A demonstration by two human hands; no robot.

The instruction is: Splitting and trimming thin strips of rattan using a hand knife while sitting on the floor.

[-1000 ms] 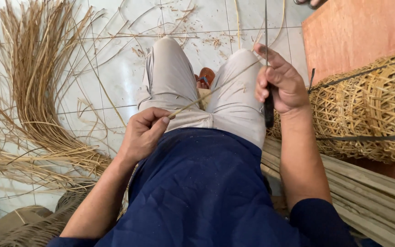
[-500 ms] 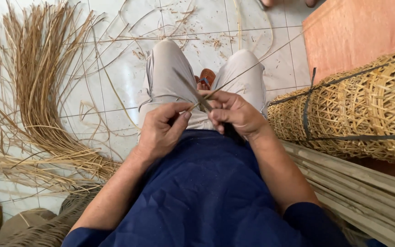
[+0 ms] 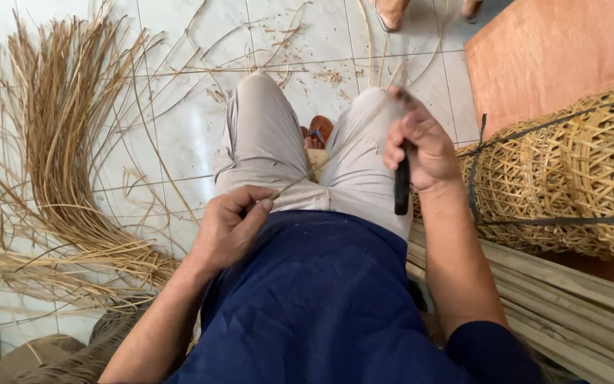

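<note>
Since half a second before, the right hand (image 3: pixel 424 146) had swung away from the lap, up and out to the right over the right knee, and the two hands, which had been close together at the waist, stood well apart. We saw that hand closed around a knife (image 3: pixel 401 186), its dark handle sticking down below the fist; the blade itself was blurred and we could not make it out clearly. The left hand (image 3: pixel 230 226) had stayed low by the left hip, at the edge of the dark blue shirt (image 3: pixel 314 299), with thumb and forefinger pinched shut on the near end of a thin rattan strip (image 3: pixel 325 162). From that pinch the strip ran up and to the right across the pale trousers (image 3: pixel 264 142) toward the raised right hand; whether it touched the knife there we could not tell.

Around the person we noted a large bundle of loose rattan strands (image 3: pixel 58 142) fanned across the white tiled floor (image 3: pixel 179 114) on the left, with shavings scattered over the tiles. On the right lay a stack of woven baskets (image 3: pixel 577 178) bound with a dark strap, resting against an orange-brown board (image 3: pixel 556 50), and beneath them long flat slats (image 3: pixel 570 299). At the top edge of the view another person's sandalled feet (image 3: pixel 392 11) showed.
</note>
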